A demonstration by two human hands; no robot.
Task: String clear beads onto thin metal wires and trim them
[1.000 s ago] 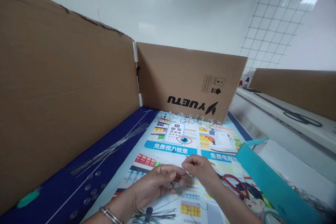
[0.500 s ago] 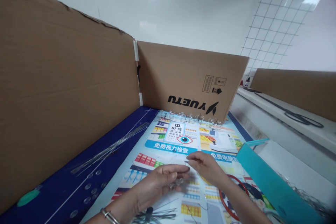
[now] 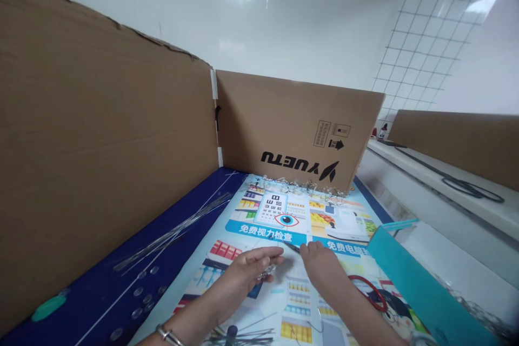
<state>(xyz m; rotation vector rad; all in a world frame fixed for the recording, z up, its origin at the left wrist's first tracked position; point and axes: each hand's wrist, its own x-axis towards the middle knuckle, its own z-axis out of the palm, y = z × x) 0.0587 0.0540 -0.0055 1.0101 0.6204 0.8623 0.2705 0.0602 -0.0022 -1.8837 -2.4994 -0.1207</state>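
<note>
Our left hand [image 3: 249, 270] cradles a clear piece [image 3: 266, 272], fingers loosely curled; our right hand [image 3: 320, 266] wraps round a red-handled tool [image 3: 292, 247]. Glinting pieces [image 3: 308, 186] by the cardboard [image 3: 292, 119] look done; wires [image 3: 174, 233] and discs [image 3: 147, 298] on the desk [image 3: 93, 292] seem unused.

"What did the right hand [image 3: 326, 270] grip?"
"A red-handled tool [image 3: 292, 247], its dark tip near the fingertips of the left hand [image 3: 249, 267]."
"And that one?"
"It cupped small clear pieces [image 3: 266, 272]; thin wires [image 3: 259, 332] lay nearer the wearer than its grip, a teal box [image 3: 421, 282] well to the right."
</note>
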